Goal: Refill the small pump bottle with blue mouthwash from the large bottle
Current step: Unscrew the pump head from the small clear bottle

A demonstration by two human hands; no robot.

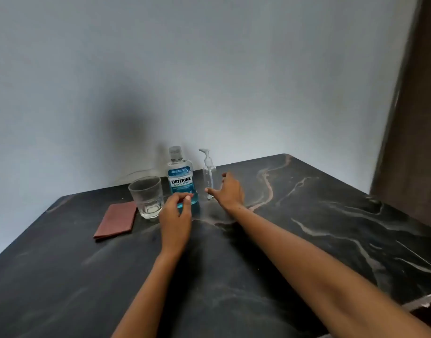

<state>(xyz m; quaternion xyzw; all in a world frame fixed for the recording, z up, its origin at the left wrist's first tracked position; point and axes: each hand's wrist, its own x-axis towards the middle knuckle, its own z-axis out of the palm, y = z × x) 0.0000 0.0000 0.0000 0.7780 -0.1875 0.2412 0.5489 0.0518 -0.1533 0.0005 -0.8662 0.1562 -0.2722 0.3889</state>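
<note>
The large mouthwash bottle [181,178] stands upright near the table's back edge, capped, with blue liquid low in it. Just to its right stands the small clear pump bottle [208,176], empty-looking, pump head on. My left hand [176,215] is in front of the large bottle's base, fingers curled and apart, holding nothing; I cannot tell whether it touches the bottle. My right hand [227,191] reaches beside the pump bottle's lower right, fingers spread, thumb close to the bottle's base, not closed on it.
An empty drinking glass [147,197] stands left of the large bottle. A folded reddish cloth [116,219] lies left of the glass. The dark marble table [307,228] meets a grey wall behind; its right edge drops off near a brown door.
</note>
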